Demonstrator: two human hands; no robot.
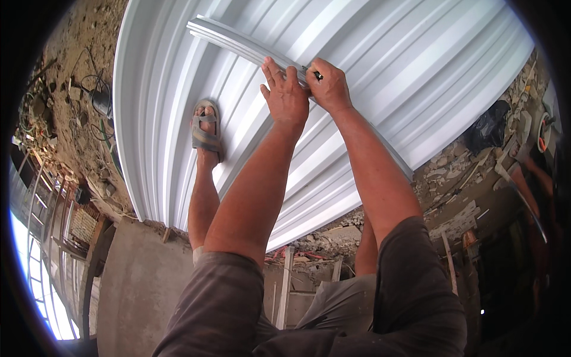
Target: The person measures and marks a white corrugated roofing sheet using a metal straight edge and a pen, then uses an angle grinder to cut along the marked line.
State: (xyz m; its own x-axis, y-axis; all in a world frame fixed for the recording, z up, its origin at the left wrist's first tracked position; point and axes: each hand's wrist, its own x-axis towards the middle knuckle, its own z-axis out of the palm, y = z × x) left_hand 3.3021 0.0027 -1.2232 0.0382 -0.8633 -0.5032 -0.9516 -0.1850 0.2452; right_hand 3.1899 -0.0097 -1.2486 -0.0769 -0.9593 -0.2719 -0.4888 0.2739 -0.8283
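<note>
Bracing a long ribbed strip [229, 43] across a white corrugated sheet [452, 53] appears to be the left hand's [286, 95] part of the present step, while the right hand [331, 87] seems to work a small dark pen-like tool [319, 75] along it. The strip slants from far left to near right, passing under the left fingers, which are slightly apart and laid over it, not wrapped around it. Just to their right, the right fingers are clamped on the tool; its tip is hidden, so I cannot tell whether it touches the strip or the sheet. A sandalled foot [206, 132] rests on the sheet, left of both hands. The next move would probably call for firm left-hand pressure against slipping, and a steady right-hand grip.
</note>
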